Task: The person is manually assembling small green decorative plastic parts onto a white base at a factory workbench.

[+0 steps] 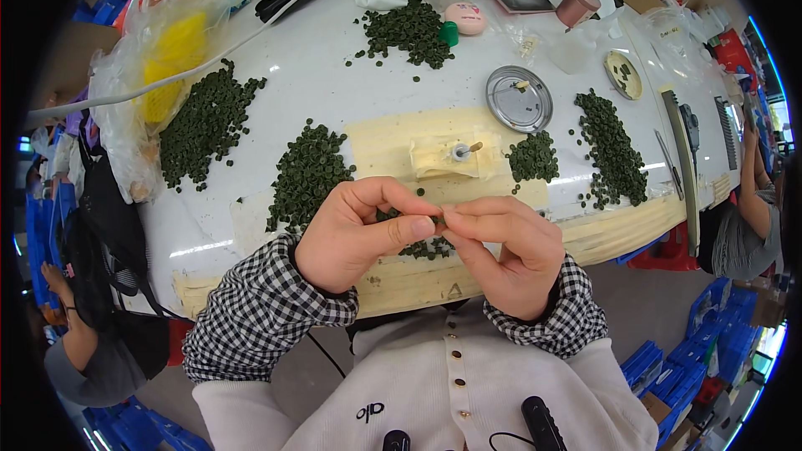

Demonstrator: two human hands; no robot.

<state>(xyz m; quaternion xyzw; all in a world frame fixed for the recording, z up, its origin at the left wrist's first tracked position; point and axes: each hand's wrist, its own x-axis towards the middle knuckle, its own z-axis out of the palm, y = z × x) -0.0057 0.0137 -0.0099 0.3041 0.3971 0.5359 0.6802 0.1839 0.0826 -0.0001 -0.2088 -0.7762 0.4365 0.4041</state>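
My left hand (355, 238) and my right hand (514, 246) meet fingertip to fingertip over the table's near edge. Both are closed in a pinch. Between the tips shows a sliver of a small dark green disc (438, 220), mostly covered by the fingers. Similar loose discs (430, 249) lie under my hands, partly hidden by them. A large heap of green discs (309, 171) spreads just left of my left hand, and a smaller heap (533, 157) sits beyond my right. Straight ahead, a small pot with a brown-tipped stick (462, 151) stands on a taped pad (426, 159).
A round metal lid (501, 117) lies beyond the pad. More disc heaps are at the far left (205, 129), back (409, 33) and right (614, 150). A white cable (125, 98) crosses plastic bags on the left. Tweezers (668, 163) rest at the right. Other people sit at both sides.
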